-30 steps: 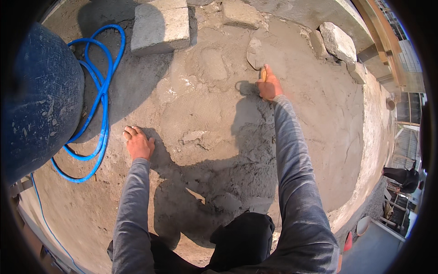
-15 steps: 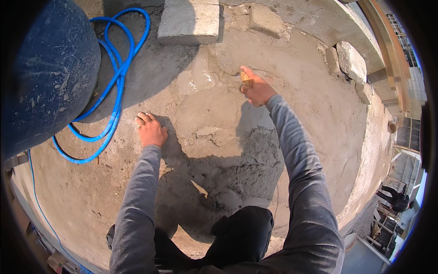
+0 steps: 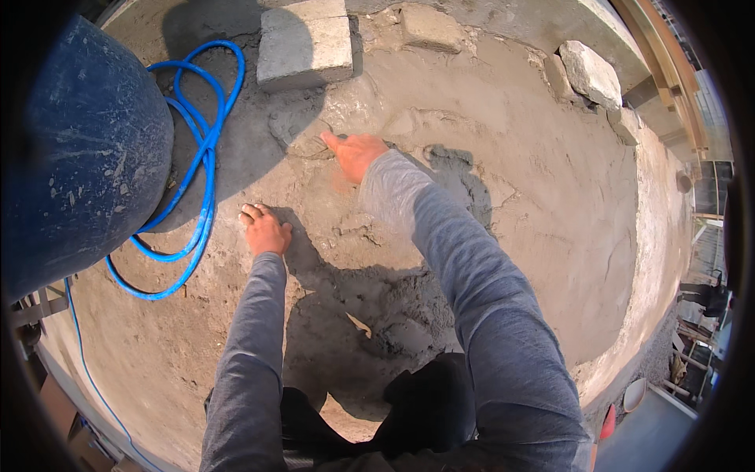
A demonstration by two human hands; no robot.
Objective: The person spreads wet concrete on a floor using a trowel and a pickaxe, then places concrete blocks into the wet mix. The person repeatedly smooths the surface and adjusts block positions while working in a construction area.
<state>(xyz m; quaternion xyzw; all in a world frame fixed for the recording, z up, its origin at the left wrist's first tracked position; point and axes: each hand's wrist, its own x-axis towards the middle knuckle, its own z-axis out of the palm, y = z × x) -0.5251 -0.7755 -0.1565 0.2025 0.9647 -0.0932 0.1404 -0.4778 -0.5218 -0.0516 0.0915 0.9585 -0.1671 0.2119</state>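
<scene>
My right hand [image 3: 359, 155] is closed around the handle of a trowel, with the thumb stretched forward. The trowel's blade [image 3: 311, 145] lies on wet grey mortar [image 3: 519, 134] and is hard to tell from it; the fist hides most of the handle. Palm down on the rough ground to the left, my left hand [image 3: 266, 230] leans with its fingers extended and holds nothing. Beneath my arms, a shaded heap of coarser mortar [image 3: 393, 307] lies in front of my knees.
A big blue drum [image 3: 94, 157] and a looped blue hose [image 3: 208, 149] occupy the left. Beyond the trowel sits a concrete block [image 3: 305, 47], with a flatter block [image 3: 432, 27] beside it. A pale stone [image 3: 591, 75] rests at the far right, near a low wall edge [image 3: 641, 228].
My right hand has swept left with the trowel, over the patch below the concrete block. My left hand stays planted on the ground. The whole view has shifted slightly.
</scene>
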